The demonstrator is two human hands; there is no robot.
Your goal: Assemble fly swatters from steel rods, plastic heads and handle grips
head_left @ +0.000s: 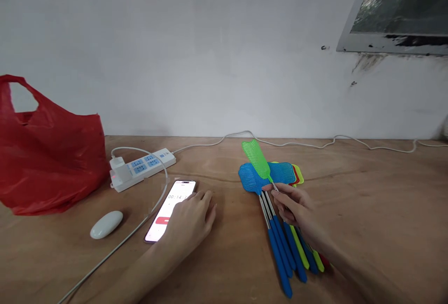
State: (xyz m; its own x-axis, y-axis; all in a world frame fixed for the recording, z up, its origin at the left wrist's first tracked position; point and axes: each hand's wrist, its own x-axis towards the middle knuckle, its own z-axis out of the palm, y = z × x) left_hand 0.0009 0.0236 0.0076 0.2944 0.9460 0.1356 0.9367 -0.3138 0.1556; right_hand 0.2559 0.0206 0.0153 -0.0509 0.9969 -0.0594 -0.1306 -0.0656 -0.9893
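Two bare hands at a wooden surface (pixel 367 192); right hand (pixel 296 206), fingers pinched on the thin metal shaft of a green fly swatter (pixel 256 158), its head tilted up over the bundle; bundle of fly swatters (pixel 280 248), blue, yellow and red, lying flat beneath; left hand (pixel 192 220), fingers loosely extended, resting on a smartphone (pixel 173 199) with a timer showing; power strip (pixel 143 166), white oval object (pixel 106 224) and red plastic bag (pixel 49 164) to the left.
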